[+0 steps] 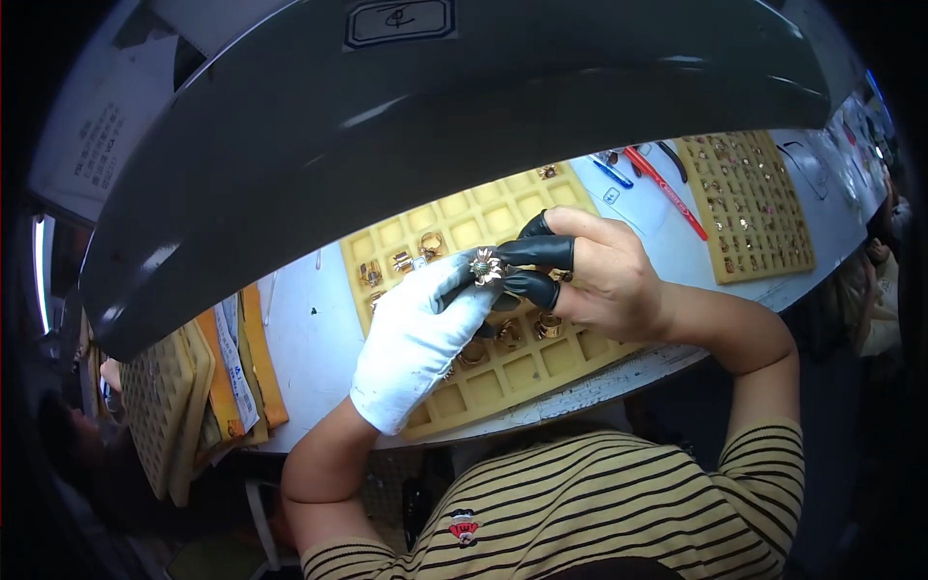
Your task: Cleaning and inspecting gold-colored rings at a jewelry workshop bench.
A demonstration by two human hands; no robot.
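Note:
My left hand (409,348), in a white glove with dark fingertips, holds a gold-coloured flower-shaped ring (486,267) with a greenish centre and pale petals. Black finger cots cover fingers of my right hand (605,272), which pinches the same ring from the right. Both hands hover over a yellow compartment tray (482,389). Several gold-coloured rings sit in its cells, among them one ring (430,245) behind my left hand and a wide ring (549,326) below my right fingers. My hands hide the middle of the tray.
A dark lamp hood (464,109) overhangs the far side. Rightward lie a blue pen (612,172), a red marker (665,192) and a second tray (761,268) full of small jewellery. Stacked trays (156,406) and envelopes (255,348) stand at left. Other people are partly visible at both sides.

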